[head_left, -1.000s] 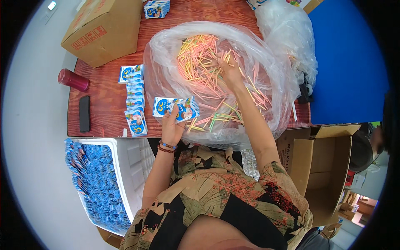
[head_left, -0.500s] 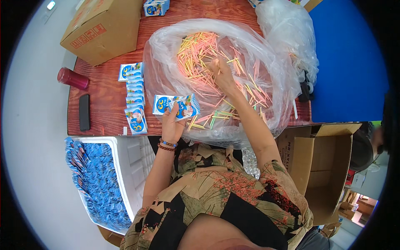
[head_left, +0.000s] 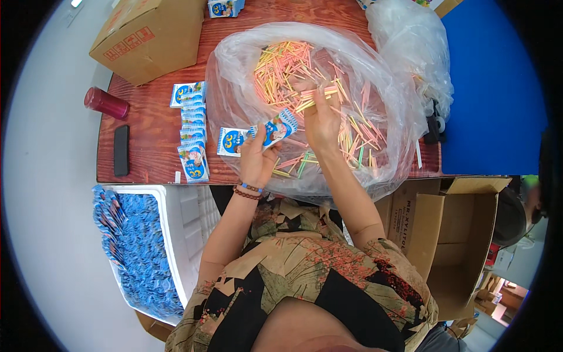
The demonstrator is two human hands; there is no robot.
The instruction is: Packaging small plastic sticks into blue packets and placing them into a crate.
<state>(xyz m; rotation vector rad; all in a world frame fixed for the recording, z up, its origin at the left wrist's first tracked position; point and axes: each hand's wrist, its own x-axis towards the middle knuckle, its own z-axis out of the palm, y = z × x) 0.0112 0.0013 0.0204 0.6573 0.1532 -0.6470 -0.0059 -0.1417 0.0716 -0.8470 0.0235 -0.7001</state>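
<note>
My left hand (head_left: pixel 258 158) is closed on a blue-and-white packet (head_left: pixel 280 128), tilted up to the right. A second packet (head_left: pixel 232 141) sits just left of those fingers; I cannot tell whether it is held too. My right hand (head_left: pixel 323 120) pinches a small bunch of thin pastel sticks (head_left: pixel 316 95), pink and yellow, close to the held packet's upper end. Both hands are over a large clear plastic bag (head_left: pixel 234 56), spread open on the table. Inside it, a pile of pink and yellow sticks (head_left: pixel 280 73) lies at the far left, with looser ones scattered nearer and right.
Left of the bag runs a column of packets (head_left: pixel 192 138), beside a dark phone-like object (head_left: pixel 121 151) and a red cup (head_left: pixel 106 102). A cardboard box (head_left: pixel 149 44) stands behind. Below the table edge are a white foam box (head_left: pixel 170 234) of blue packets and an open carton (head_left: pixel 460 234).
My right hand has come back from the stick pile toward me, now holding a bunch of sticks. My left hand has moved right and tilted the packet up toward it.
</note>
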